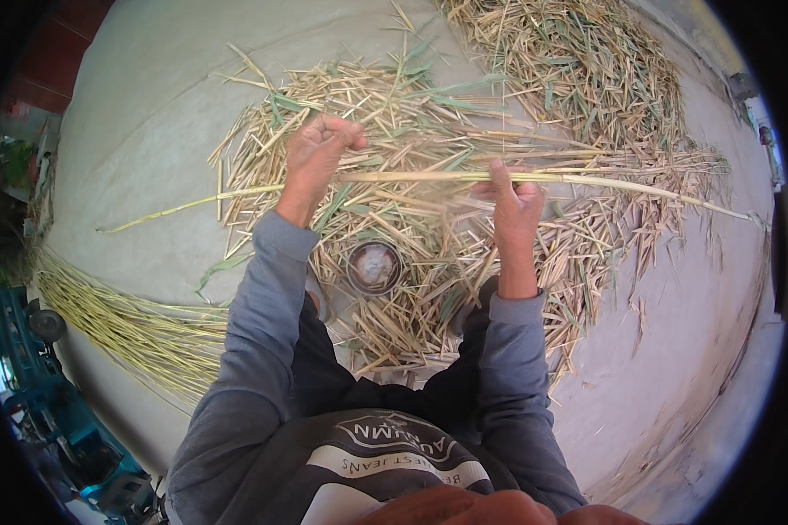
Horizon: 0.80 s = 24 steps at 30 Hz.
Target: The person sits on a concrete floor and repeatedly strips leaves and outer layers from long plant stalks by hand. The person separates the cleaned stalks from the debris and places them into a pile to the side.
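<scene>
A long, thin plant stalk (403,177) lies crosswise in front of me, greenish-yellow at its left end and partly wrapped in dry, straw-coloured sheath toward the right. My right hand (518,208) grips it right of the middle, thumb up and fingers around it. My left hand (317,157) is closed with fingertips pinched together, just above the stalk, which passes behind its wrist. What those fingers hold, if anything, I cannot make out. Beneath both hands spreads a loose litter of dry husk pieces (394,337), with some green leaf strips among them.
Between my feet stands a round bowl (375,268) with pale stuff inside. A bundle of yellow-green stalks (136,328) lies on the concrete floor (158,122) to the left, near a teal machine (66,420). At the far right rises a bigger husk heap (578,70).
</scene>
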Each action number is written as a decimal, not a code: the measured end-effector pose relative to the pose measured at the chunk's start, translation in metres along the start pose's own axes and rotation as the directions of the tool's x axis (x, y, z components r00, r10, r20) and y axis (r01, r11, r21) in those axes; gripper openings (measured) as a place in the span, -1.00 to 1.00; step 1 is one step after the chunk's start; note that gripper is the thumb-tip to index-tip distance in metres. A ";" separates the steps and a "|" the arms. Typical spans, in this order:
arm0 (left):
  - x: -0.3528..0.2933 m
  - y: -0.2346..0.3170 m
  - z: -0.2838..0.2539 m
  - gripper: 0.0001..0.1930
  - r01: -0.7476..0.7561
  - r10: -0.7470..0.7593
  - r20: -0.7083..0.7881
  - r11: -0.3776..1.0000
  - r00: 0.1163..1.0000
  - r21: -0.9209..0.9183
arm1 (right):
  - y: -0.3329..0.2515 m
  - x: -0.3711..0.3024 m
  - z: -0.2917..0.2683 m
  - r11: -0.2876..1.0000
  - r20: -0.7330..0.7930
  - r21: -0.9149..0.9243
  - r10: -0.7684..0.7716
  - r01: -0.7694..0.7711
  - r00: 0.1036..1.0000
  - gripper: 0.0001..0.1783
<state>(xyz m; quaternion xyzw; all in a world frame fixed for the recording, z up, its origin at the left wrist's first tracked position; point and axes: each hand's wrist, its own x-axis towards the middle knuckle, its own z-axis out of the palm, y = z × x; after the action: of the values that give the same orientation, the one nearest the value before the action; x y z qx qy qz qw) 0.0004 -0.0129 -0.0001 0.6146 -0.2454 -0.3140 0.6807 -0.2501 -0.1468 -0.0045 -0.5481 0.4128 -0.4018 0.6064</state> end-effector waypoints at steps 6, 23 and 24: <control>-0.013 -0.013 0.018 -0.87 -0.750 0.474 0.581 0.417 0.662 0.514 | 0.004 -0.001 0.000 0.994 0.118 0.110 0.014 -0.027 0.993 -0.72; -0.030 -0.008 0.036 -0.70 -0.692 0.407 0.561 0.469 0.721 0.549 | 0.012 -0.004 0.014 0.971 0.240 0.237 -0.021 -0.038 0.970 -0.65; -0.030 -0.007 0.035 -0.71 -0.643 0.364 0.540 0.550 0.759 0.534 | 0.012 -0.005 0.014 0.976 0.230 0.212 -0.008 -0.042 0.973 -0.65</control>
<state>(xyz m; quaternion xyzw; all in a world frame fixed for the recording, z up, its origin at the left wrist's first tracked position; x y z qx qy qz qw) -0.0461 -0.0154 -0.0013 0.6526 -0.6353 -0.0941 0.4020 -0.2383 -0.1369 -0.0154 -0.5182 0.2986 -0.3731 0.7093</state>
